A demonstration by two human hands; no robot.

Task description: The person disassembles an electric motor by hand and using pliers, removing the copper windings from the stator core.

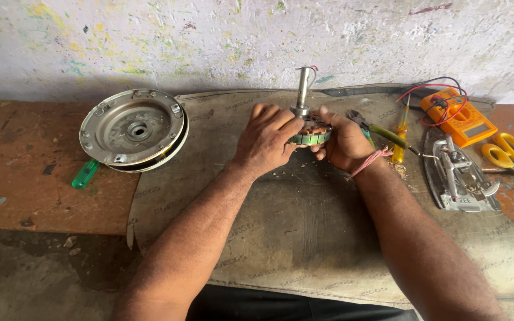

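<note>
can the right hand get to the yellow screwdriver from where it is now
Probably yes. The yellow screwdriver lies just beyond the right hand with nothing between them, but that hand and the left hand both grip the motor stator, so it must let go first.

Both forearms are bare from the elbow down, with no sleeves in view on either side. The left hand [265,139] wears no ring, watch or glove. The right hand [343,142] is likewise ungloved; just below it, at about 5 o'clock from the knuckles, a thin pink-red thread [369,160] is wound several times around the wrist, its loose strands lying slightly apart. At 6 o'clock in the frame, a strip of dark clothing [281,304] shows between the two arms
</note>
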